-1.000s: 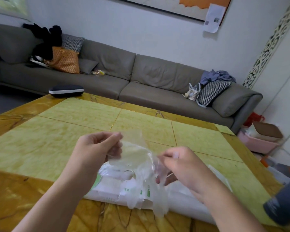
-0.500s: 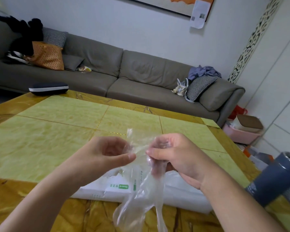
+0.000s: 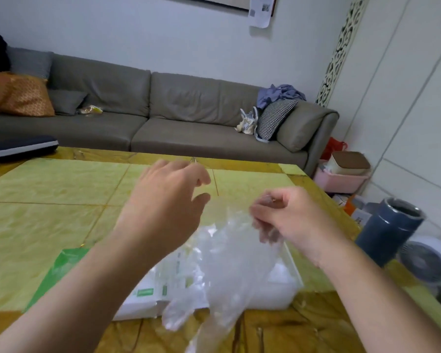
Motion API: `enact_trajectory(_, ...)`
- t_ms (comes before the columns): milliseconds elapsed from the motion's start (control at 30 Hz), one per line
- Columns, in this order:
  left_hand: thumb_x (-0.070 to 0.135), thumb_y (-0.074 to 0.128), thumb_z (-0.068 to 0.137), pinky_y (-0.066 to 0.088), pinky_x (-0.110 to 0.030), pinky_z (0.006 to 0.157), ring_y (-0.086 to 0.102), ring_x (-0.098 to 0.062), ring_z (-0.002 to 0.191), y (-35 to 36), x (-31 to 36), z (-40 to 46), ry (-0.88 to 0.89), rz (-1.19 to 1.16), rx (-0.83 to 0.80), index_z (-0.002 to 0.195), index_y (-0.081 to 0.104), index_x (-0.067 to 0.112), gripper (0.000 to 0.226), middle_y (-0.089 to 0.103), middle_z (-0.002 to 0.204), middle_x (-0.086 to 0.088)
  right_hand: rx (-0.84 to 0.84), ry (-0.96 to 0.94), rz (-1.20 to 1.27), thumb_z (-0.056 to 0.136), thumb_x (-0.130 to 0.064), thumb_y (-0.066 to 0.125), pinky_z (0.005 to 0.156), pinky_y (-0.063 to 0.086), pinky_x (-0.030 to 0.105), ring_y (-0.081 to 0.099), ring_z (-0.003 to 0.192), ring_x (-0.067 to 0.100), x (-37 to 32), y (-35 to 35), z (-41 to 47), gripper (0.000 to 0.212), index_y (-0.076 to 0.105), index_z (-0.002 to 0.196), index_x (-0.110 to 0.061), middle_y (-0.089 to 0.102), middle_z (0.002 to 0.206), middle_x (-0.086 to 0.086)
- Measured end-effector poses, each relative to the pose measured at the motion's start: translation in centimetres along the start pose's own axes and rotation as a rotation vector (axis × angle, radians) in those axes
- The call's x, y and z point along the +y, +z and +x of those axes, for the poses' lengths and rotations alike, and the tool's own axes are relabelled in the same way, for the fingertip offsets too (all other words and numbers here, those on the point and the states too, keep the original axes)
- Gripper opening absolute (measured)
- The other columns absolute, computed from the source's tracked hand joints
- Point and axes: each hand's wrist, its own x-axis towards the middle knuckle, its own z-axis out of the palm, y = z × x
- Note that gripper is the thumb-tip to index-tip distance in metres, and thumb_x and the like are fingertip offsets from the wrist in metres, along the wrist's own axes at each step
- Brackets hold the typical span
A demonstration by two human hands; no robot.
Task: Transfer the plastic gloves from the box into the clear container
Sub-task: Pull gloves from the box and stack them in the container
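Since a moment ago, my left hand (image 3: 163, 200) has let go of the glove (image 3: 222, 271) and moved up and away from it. It hangs over the table (image 3: 49, 212) with loose, open fingers and holds nothing. My right hand (image 3: 283, 220) pinches the top of the glove, and the rest of it hangs down limp over the box (image 3: 148, 299). The box lies flat on the table, just under my hands. The clear container (image 3: 288, 284) sits right beside the box, under my right hand, with something white in it. I think the thin glove could slip from my pinch, since only one hand has it. It could also catch on the box and drag more gloves out.
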Motion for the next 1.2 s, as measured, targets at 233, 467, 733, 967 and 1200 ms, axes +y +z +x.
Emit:
enact_trajectory(233, 0.042, 0.055, 0.101, 0.050, -0.037, 0.101, 0.050, -0.014, 0.124, 8.2, 3.6, -1.8, -0.059, 0.024, -0.493, 0.144, 0.048, 0.034, 0.044, 0.051, 0.131, 0.011, 0.214, 0.099, -0.166, 0.093, -0.016, 0.069, 0.044, 0.046, 0.029, 0.063, 0.051, 0.026, 7.9, -0.6, 0.0, 0.028, 0.062, 0.068, -0.005, 0.069, 0.061, 0.008)
enact_trajectory(467, 0.065, 0.046, 0.097, 0.045, -0.034, 0.107, 0.051, -0.011, 0.129, 11.3, 2.4, -1.5, -0.105, 0.055, -0.732, 0.150, 0.039, 0.040, 0.059, 0.050, 0.141, 0.014, 0.259, 0.109, -0.591, 0.095, -0.031, 0.073, 0.052, 0.054, 0.032, 0.064, 0.058, 0.012, 9.6, -1.4, 0.1, 0.030, 0.066, 0.070, -0.016, 0.066, 0.066, -0.006)
enact_trajectory(733, 0.061, 0.071, 0.084, 0.051, -0.034, 0.098, 0.055, -0.008, 0.109, 13.2, 2.3, -0.2, -0.124, 0.135, -0.800, 0.130, 0.057, 0.044, 0.050, 0.055, 0.115, 0.017, 0.207, 0.110, -0.758, 0.093, -0.036, 0.078, 0.057, 0.048, 0.029, 0.061, 0.074, 0.014, 8.3, -1.9, -0.6, 0.024, 0.057, 0.095, -0.024, 0.059, 0.093, -0.009)
enact_trajectory(967, 0.056, 0.080, 0.074, 0.056, -0.037, 0.090, 0.064, -0.011, 0.105, 14.3, 2.4, 0.0, -0.121, 0.159, -0.785, 0.111, 0.063, 0.042, 0.043, 0.066, 0.113, 0.013, -0.114, -0.111, -0.779, 0.093, -0.019, 0.067, 0.065, 0.052, 0.037, 0.059, 0.080, 0.023, 2.7, 0.6, -2.1, 0.016, 0.058, 0.080, -0.019, 0.057, 0.090, 0.000)
enact_trajectory(1200, 0.055, 0.078, 0.080, 0.053, -0.027, 0.094, 0.060, -0.001, 0.102, 12.5, 1.2, -0.4, -0.130, 0.027, -0.786, 0.125, 0.061, 0.042, 0.050, 0.062, 0.109, 0.021, -0.295, 0.109, -1.004, 0.084, -0.028, 0.077, 0.057, 0.034, 0.031, 0.059, 0.085, 0.025, 5.5, 2.2, -0.8, 0.026, 0.064, 0.102, -0.016, 0.060, 0.111, 0.002)
